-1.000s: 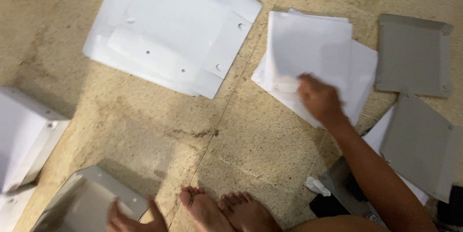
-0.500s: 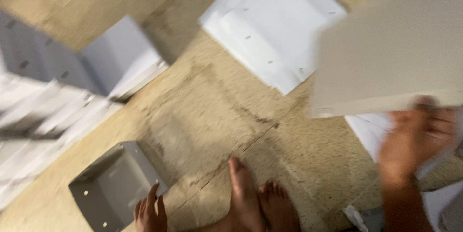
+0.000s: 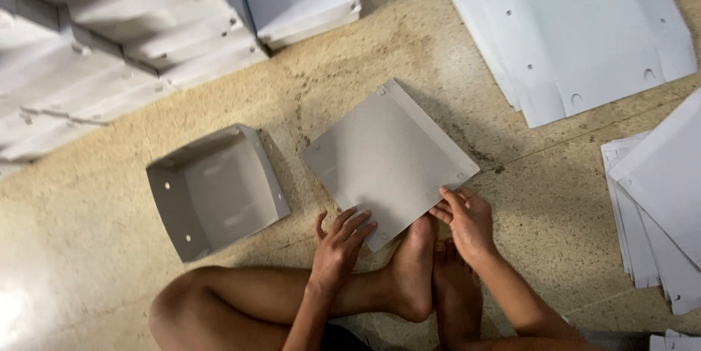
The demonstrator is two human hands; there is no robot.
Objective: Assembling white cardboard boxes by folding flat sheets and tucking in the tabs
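A flat grey cardboard sheet (image 3: 391, 161) lies on the speckled stone floor (image 3: 328, 81) in the middle of the frame, turned like a diamond, with small holes near its corners and narrow flaps along its edges. The left hand (image 3: 339, 241) rests at the sheet's lower edge, fingers spread and laid over the corner rather than closed round it. The right hand (image 3: 464, 216) is at the sheet's lower right edge, fingertips (image 3: 442, 198) pinching or pressing the rim there; the view is too soft to say whether the thumb is under the card, so it may be only pressing down. Between the two hands, the person's bare feet (image 3: 423, 271) sit crossed at the bottom centre, the toes touching the sheet's lowest corner. Just left of the sheet, a little apart from it, stands a folded grey box tray (image 3: 215, 194), open side up, with small holes in its walls. In the upper left a blurred heap of finished white boxes (image 3: 131, 37) is piled up. In the upper right lies a stack of large white die-cut sheets (image 3: 577, 22), flat and overlapping, and at the right edge lower down another pile of white sheets (image 3: 657, 205) fans out.
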